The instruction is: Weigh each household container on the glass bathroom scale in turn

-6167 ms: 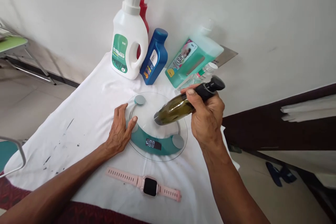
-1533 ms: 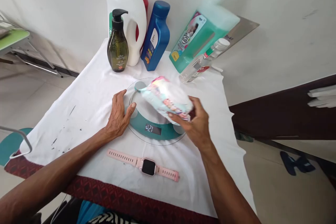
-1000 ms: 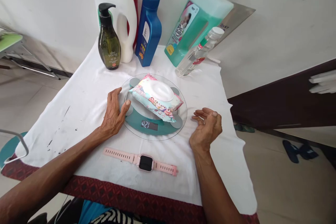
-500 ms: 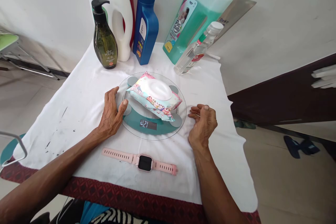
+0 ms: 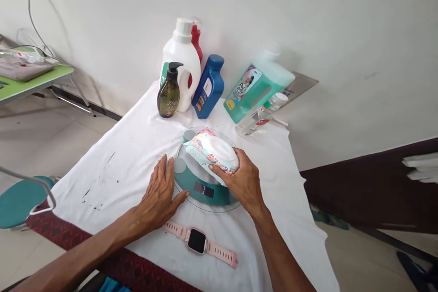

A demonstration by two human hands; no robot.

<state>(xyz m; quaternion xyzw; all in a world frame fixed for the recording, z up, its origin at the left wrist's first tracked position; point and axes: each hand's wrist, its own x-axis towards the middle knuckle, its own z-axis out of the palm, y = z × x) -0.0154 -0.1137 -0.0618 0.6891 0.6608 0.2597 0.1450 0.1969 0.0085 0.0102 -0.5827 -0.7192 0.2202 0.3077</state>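
Observation:
My right hand (image 5: 243, 181) is closed around the right end of a pack of wet wipes (image 5: 214, 151), thumb on the near side. The pack is over the round glass scale (image 5: 191, 182); whether it still touches the glass I cannot tell. On the scale's teal band the small display (image 5: 204, 190) shows a digit or mark too small to read surely. My left hand (image 5: 160, 194) lies with fingers stretched out at the scale's left edge, holding nothing. Just in front of the scale lies a pink smartwatch (image 5: 197, 240), its left strap partly behind my left hand.
Along the wall stand a dark pump bottle (image 5: 168, 96), a white detergent jug (image 5: 185, 54), a red bottle (image 5: 196, 39), a blue bottle (image 5: 209, 89), a green-liquid jug (image 5: 256, 86) and a clear bottle (image 5: 260, 116). A teal stool (image 5: 23, 200) is at left.
The dark pump bottle went from my right hand to the back left. My right hand set the wipes on the scale, let go, and now grips them again. The display changed; the view tilted up.

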